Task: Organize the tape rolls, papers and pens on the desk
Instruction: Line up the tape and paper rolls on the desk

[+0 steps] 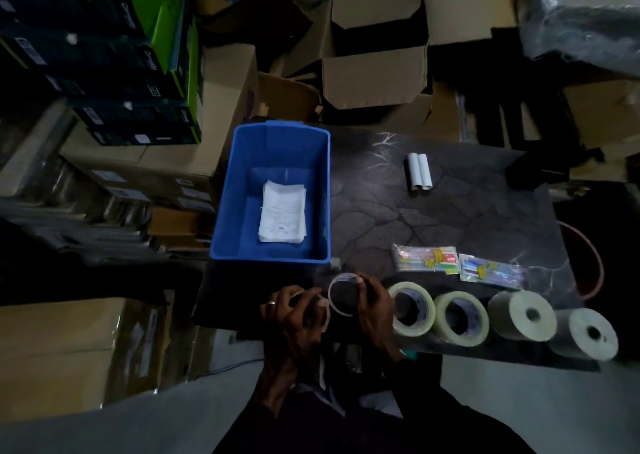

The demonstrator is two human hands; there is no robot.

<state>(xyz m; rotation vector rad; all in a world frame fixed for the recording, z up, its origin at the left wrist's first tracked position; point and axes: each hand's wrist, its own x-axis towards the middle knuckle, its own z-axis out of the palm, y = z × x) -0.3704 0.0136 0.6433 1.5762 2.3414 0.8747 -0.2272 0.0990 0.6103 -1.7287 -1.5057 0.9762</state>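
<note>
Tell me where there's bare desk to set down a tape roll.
Bare desk lies between the blue bin, the white tubes and the pen packets. Bin floor around the papers is free. The near edge is crowded with four tape rolls.

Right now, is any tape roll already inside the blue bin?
No, the blue bin holds only a stack of papers; four rolls stand in a row on the desk.

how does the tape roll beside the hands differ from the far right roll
The tape roll beside the right hand has a wide open core; the far-right roll has only a small centre hole. The first is narrow, the far-right one longer, like a drum. Both lie in the row along the desk's near edge.
</note>
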